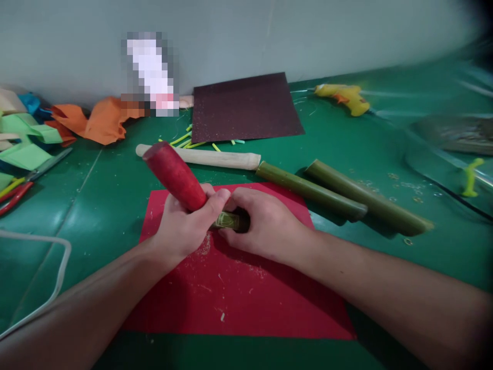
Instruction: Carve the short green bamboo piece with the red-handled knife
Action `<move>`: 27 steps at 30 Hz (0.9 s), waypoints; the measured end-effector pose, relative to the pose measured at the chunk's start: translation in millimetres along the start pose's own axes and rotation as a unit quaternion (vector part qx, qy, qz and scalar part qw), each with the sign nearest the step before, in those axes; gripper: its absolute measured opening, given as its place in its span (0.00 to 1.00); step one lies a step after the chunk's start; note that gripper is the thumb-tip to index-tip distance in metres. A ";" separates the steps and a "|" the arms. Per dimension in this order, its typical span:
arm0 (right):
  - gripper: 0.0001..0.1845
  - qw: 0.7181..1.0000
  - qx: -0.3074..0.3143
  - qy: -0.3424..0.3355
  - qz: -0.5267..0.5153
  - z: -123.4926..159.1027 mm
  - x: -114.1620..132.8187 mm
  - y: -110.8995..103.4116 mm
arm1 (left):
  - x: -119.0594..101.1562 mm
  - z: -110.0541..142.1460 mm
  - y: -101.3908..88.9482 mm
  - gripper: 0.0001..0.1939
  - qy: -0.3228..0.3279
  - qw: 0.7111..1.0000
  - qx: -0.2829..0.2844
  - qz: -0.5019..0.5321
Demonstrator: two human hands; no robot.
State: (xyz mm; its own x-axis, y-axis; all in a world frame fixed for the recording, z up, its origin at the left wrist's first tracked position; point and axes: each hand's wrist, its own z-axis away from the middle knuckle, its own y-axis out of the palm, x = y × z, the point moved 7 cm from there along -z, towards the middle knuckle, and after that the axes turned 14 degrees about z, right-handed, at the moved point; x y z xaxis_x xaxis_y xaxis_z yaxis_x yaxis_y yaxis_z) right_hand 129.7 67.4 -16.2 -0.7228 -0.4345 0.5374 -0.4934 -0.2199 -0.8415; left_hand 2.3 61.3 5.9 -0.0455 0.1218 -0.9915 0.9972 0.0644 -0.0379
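Observation:
My left hand [181, 226] is closed around a thick red cylinder [175, 174] that slants up and to the left. Its lower end is hidden in my fingers, so I cannot tell whether it is a tool's handle. A short piece of green bamboo [230, 221] with pale lines cut in its skin is gripped by my right hand [260, 221]. Both hands meet at this piece, thumb close to thumb. Beneath them lies a red sheet [231, 298], dusted with fine pale shavings.
Two green bamboo lengths [311, 190] lie to the right, with a pale stick [219, 158] behind. Farther back are a dark sheet [246, 108] and a yellow glue gun [342, 97]. Red-handled scissors [17, 198], orange paper [103, 121] and green paper [25, 154] lie left.

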 end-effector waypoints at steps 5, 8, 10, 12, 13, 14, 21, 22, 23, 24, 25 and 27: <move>0.08 1.000 -0.004 -0.005 -0.008 0.3 1.7 -2.6 | 4.4 2.6 -0.5 0.16 0.023 0.999 0.017 -0.038; 0.07 1.000 -0.008 -0.012 -0.012 0.6 3.1 -3.6 | 4.8 3.3 -1.4 0.17 0.042 0.998 0.016 -0.054; 0.07 1.000 -0.008 -0.015 -0.012 0.6 3.6 -3.6 | 5.3 3.1 -1.3 0.17 0.038 0.998 0.015 -0.055; 0.07 1.000 -0.008 -0.014 -0.008 0.6 3.2 -3.4 | 6.1 2.6 -0.8 0.17 0.026 0.998 0.017 -0.051; 0.07 1.000 -0.008 -0.014 -0.007 0.6 2.9 -3.2 | 6.6 2.4 -0.4 0.17 0.021 0.998 0.020 -0.049; 0.07 1.000 -0.008 -0.013 -0.006 0.7 2.5 -3.0 | 7.0 2.3 -0.1 0.17 0.017 0.999 0.023 -0.046; 0.06 1.000 -0.010 -0.016 -0.009 0.3 2.8 -3.4 | 10.2 4.1 -1.7 0.17 0.025 0.999 0.016 -0.044; 0.06 1.000 -0.009 -0.015 -0.008 -0.1 2.7 -3.3 | 10.4 4.3 -2.2 0.17 0.026 0.999 0.011 -0.044; 0.07 1.000 -0.009 -0.014 -0.007 -0.5 2.6 -3.1 | 10.3 4.3 -2.3 0.17 0.026 0.999 0.008 -0.045; 0.07 1.000 -0.009 -0.012 -0.006 -0.8 2.2 -2.8 | 9.7 4.0 -2.2 0.16 0.026 0.999 0.004 -0.047; 0.07 1.000 -0.009 -0.010 -0.004 -1.1 1.9 -2.1 | 8.5 3.4 -1.8 0.16 0.027 0.999 0.001 -0.047; 0.08 1.000 -0.011 -0.007 0.000 -1.2 1.1 -0.8 | 5.4 1.3 -1.7 0.14 0.025 0.999 -0.012 -0.043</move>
State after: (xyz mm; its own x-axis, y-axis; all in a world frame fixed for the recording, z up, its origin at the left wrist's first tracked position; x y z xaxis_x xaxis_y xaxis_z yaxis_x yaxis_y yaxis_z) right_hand 128.7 68.2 -14.9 -0.7157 -0.4469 0.5367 -0.5039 -0.2017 -0.8399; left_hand 0.4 60.5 0.5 -0.1343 0.1635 -0.9774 0.9878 0.1004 -0.1190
